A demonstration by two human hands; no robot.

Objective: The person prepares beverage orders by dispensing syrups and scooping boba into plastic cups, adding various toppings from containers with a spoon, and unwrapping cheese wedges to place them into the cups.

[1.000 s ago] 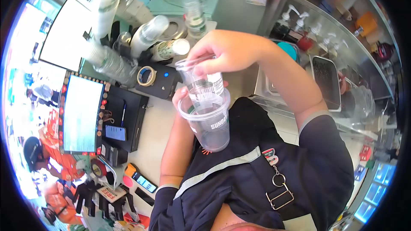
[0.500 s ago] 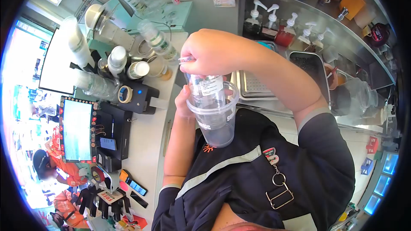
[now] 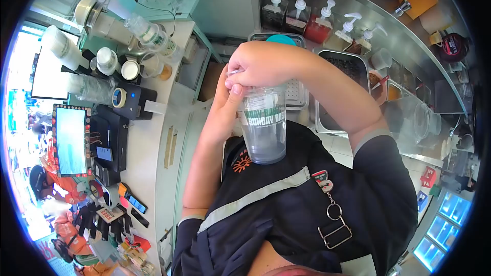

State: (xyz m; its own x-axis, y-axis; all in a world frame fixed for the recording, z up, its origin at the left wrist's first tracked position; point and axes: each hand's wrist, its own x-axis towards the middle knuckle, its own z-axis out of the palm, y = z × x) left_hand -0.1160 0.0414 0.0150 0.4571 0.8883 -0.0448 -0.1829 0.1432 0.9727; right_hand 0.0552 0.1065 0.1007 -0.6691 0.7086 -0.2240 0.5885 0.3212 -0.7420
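Note:
A clear plastic cup with green and white lettering stands upright in front of my chest. A white printed label shows through its upper part, and a second clear cup seems to be nested inside. My right hand is closed over the rim from above, fingers curled in a pinch. My left hand grips the upper left side, its thumb at the rim and its other fingers partly hidden. A dark shirt with an orange print lies behind the cup.
Pump bottles line the right shelf above steel trays. On the left counter stand stacked cups, a black label printer, a screen and phones. People in orange are at lower left.
The labelled cup has gone down into the outer cup. My right hand is now at the rim, and my left hand has moved up beside it. The view has shifted right.

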